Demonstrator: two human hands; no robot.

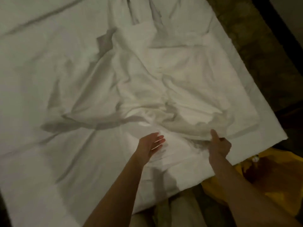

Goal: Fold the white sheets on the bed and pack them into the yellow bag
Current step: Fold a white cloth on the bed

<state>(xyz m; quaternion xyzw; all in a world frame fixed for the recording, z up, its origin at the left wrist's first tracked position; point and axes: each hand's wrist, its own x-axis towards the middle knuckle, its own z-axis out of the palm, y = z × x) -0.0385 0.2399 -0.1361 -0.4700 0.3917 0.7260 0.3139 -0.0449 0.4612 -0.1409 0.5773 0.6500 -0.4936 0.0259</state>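
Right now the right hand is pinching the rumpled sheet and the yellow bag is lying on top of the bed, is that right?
Not quite. The head view shows the yellow bag on the floor beside the bed, not on it. The right hand does pinch the rumpled sheet.

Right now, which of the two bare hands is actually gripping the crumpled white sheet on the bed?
The right hand: its thumb and curled fingers pinch the crumpled white sheet's near edge. The left hand is open, fingers straight, gripping nothing.
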